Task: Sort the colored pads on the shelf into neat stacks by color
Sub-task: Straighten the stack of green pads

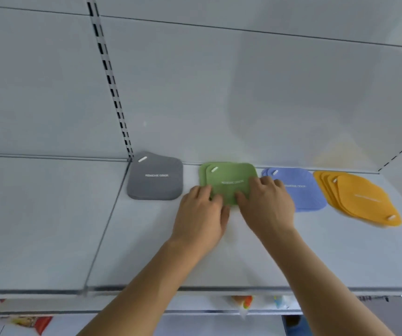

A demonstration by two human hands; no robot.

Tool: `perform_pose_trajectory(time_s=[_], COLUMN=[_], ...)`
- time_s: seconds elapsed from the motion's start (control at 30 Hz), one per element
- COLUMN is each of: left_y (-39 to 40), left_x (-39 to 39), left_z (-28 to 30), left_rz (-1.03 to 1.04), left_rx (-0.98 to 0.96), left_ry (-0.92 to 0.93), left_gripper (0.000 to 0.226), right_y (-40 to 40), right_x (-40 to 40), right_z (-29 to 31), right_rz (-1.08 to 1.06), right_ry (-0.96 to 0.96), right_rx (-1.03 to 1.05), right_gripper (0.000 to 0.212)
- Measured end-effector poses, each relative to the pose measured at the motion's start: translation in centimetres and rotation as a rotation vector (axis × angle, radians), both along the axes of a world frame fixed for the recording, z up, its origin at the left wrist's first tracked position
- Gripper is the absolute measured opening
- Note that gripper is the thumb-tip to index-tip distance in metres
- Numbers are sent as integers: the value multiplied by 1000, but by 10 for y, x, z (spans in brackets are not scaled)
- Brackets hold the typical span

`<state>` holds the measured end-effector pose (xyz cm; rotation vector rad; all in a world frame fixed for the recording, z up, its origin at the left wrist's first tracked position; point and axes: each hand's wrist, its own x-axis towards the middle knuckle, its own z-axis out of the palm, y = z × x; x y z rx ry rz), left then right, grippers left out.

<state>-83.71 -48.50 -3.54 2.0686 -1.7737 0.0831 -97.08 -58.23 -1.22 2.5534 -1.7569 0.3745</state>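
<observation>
Left hand: the left hand (201, 214) lies palm down on the near left corner of the green pads (229, 181), fingers spread flat on top and thumb at the near edge; it presses, it does not pinch.
Right hand: the right hand (266, 204) rests on the near right part of the same pads, fingers loosely splayed; motion blur leaves it unclear whether any fingertip curls under an edge.
Green pads: at least two, slightly offset, near the shelf's back edge.
Grey pads: the grey stack (155, 178) sits squared, left of the green, by the back edge.
Blue pads: the blue stack (301, 190) lies just right of the right hand.
Orange pads: the orange pads (360, 198) are fanned out toward the right end of the shelf (49, 214).
</observation>
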Motion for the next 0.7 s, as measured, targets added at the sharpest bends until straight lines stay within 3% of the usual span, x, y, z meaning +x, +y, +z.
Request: perform_pose_trajectory(time_s=[0.2, 0.3, 0.37, 0.43, 0.57, 0.7], left_y=[-11, -14, -17, -19, -11, 11], left_x=[-17, -24, -25, -22, -10, 0], left_z=[-8, -9, -8, -1, 25, 36], left_rz=[181, 259, 307, 349, 403, 260], left_rx=[-59, -91, -102, -89, -120, -221], left_ry=[67, 142, 229, 382, 907, 1183], left_gripper=[36, 23, 13, 20, 28, 30], right_y=[-1, -2, -5, -2, 21, 33], right_x=[-8, -9, -13, -21, -46, -60], right_z=[0, 3, 7, 9, 3, 0], right_rz=[111, 247, 307, 311, 426, 384], right_ry=[40, -54, -259, -469, -744, -856], right_rx=[-70, -147, -94, 22, 17, 244], right_gripper=[16, 25, 51, 59, 29, 18])
